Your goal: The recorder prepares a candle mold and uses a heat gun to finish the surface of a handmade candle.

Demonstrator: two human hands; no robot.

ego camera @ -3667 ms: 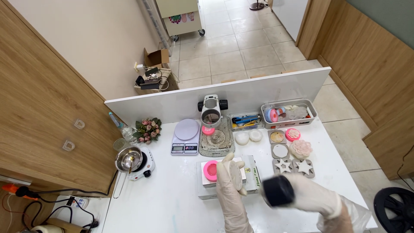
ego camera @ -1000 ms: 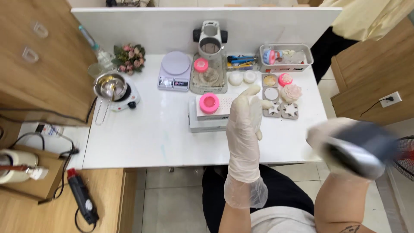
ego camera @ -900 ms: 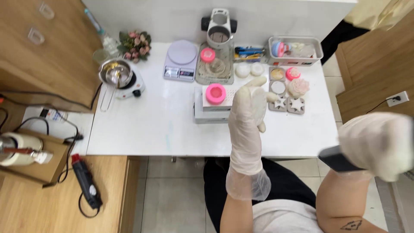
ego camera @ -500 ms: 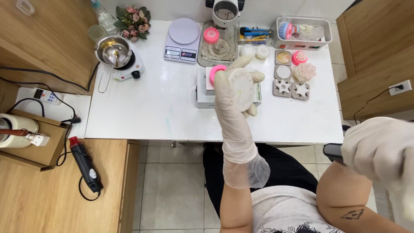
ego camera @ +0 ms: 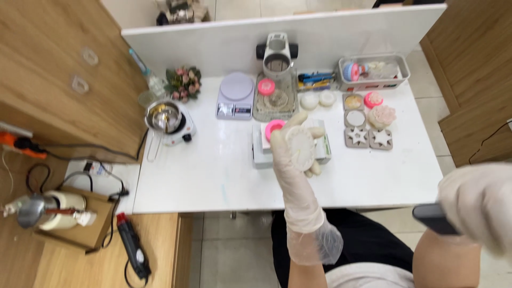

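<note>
Above the white table, the left hand holds a round white disc.

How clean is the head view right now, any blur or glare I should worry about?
Head view: the right hand at the lower right edge is smeared by motion blur, and the dark object in its grip is too blurred to identify. The left hand with its pale disc is fairly sharp. The table is evenly lit, with no harsh glare and only soft shadows.
</note>
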